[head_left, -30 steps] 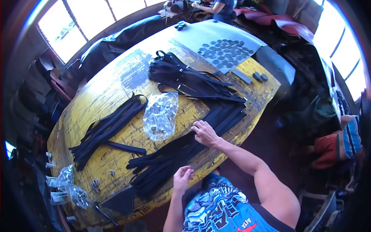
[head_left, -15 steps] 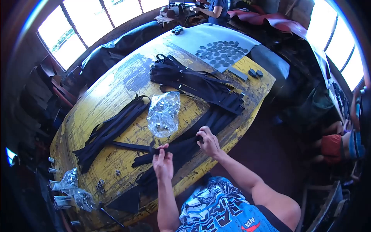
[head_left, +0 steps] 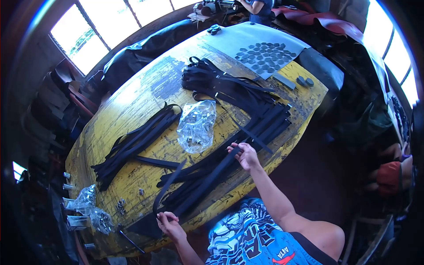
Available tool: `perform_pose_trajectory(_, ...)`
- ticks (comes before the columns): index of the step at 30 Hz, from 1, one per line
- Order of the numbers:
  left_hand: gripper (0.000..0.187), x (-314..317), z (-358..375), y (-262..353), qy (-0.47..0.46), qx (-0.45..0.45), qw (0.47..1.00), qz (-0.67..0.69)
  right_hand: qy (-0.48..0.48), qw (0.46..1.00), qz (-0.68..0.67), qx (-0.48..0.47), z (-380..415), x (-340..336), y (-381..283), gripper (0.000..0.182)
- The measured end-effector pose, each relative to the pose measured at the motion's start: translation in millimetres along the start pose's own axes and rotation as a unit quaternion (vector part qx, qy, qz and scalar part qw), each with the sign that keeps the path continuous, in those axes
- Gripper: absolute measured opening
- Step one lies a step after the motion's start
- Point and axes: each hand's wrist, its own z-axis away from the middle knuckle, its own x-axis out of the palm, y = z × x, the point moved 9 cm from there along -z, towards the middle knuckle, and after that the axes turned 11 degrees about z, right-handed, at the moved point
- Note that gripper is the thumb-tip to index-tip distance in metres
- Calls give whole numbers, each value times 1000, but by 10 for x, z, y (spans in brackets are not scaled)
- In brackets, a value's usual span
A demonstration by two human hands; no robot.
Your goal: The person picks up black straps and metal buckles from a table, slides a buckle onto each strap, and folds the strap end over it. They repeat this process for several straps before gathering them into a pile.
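Observation:
My left hand (head_left: 170, 225), low at the near edge of the table, pinches one end of a black strap (head_left: 160, 195), which curves up toward the plastic bag. Farther right, my right hand (head_left: 246, 157) has its fingers closed on another stretch of black strap (head_left: 227, 159) over the near bundle. That bundle of straps (head_left: 194, 193) lies along the table edge between my hands. Just beyond it sits a clear plastic bag (head_left: 196, 128) with small shiny metal pieces inside.
More black straps lie in a left bundle (head_left: 132, 150) and a far bundle (head_left: 203, 79) on the worn yellow table (head_left: 128, 119). Bagged metal parts (head_left: 100, 221) sit at the left edge. Dark hexagonal pieces (head_left: 265, 57) cover a pale sheet. Other people (head_left: 260, 9) are nearby.
My left hand has moved down and toward me, drawing the strap end along. My right hand has shifted slightly right and turned palm up. The view has swung a little.

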Motion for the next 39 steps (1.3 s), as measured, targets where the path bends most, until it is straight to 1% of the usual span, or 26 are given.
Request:
perform_pose_trajectory(1, 26, -88, 9, -7, 15, -10, 999, 32, 30, 999, 4, -10, -72, -79, 61, 9)
perform_pose_trajectory(3, 28, -239, -32, -44, 38, -33, 994, 98, 82, 996, -27, -21, -213, -204, 188, 12)
perform_pose_trajectory(5, 25, -481, -128, 13, 114, 6, 983, 142, 127, 989, -70, -24, -169, -232, 212, 13)
perform_pose_trajectory(6, 25, -630, -161, 35, 154, 24, 974, 163, 110, 988, -104, -38, -255, -301, 280, 15)
perform_pose_trajectory(9, 27, -1363, -536, -7, 108, -3, 993, 41, 130, 987, -79, -58, -89, -220, 351, 20)
perform_pose_trajectory(10, 28, -1481, -581, 9, 113, -13, 992, 46, 117, 990, -52, -55, -4, -122, 360, 28)
perform_pose_trajectory(13, 30, -2019, -811, 114, 87, -55, 994, 23, 74, 994, -25, -73, 50, 5, 481, 31)
perform_pose_trajectory(14, 34, -2259, -877, 120, 150, -51, 987, 18, 88, 993, -15, -74, 109, 32, 505, 30)
perform_pose_trajectory(17, 35, -2759, -1038, 184, 177, -58, 982, 22, 90, 990, 46, -103, 188, 70, 519, 28)
perform_pose_trajectory(20, 33, -3131, -1190, 253, 190, -53, 980, 40, 124, 986, 54, -100, 238, 34, 552, 23)
perform_pose_trajectory(21, 33, -3167, -1188, 293, 195, -50, 978, 47, 135, 984, 57, -98, 253, 21, 560, 21)
perform_pose_trajectory(22, 28, -3123, -1176, 398, 204, -26, 977, 59, 146, 980, 83, -104, 290, 26, 513, 18)
perform_pose_trajectory(25, 22, -3244, -1282, 474, 129, -36, 989, 65, 38, 993, 57, -100, 246, 103, 514, 16)
perform_pose_trajectory(26, 19, -3280, -1290, 490, 108, -48, 991, 66, 25, 994, 44, -95, 227, 96, 511, 17)
perform_pose_trajectory(29, 19, -3190, -1286, 580, 146, -19, 979, 143, 13, 996, -2, -87, 295, 219, 374, 17)
perform_pose_trajectory(30, 14, -3165, -1277, 591, 119, -46, 974, 189, -35, 995, 14, -92, 276, 258, 341, 18)
perform_pose_trajectory(33, 13, -3131, -1257, 607, 150, -46, 981, 116, -2, 985, 122, -120, 166, 160, 243, 18)
perform_pose_trajectory(34, 14, -3067, -1245, 642, 151, -37, 985, 76, -39, 982, 134, -126, 134, 176, 196, 26)
perform_pose_trajectory(36, 15, -2940, -1197, 714, 152, -18, 988, -6, -21, 963, 210, -168, 102, 142, 62, 31)
perform_pose_trajectory(38, 17, -2975, -1185, 670, 159, -13, 986, -47, -9, 937, 287, -200, 39, 91, -51, 39)
perform_pose_trajectory(39, 18, -2982, -1174, 633, 164, -12, 984, -68, 10, 930, 302, -209, 6, 36, -122, 39)
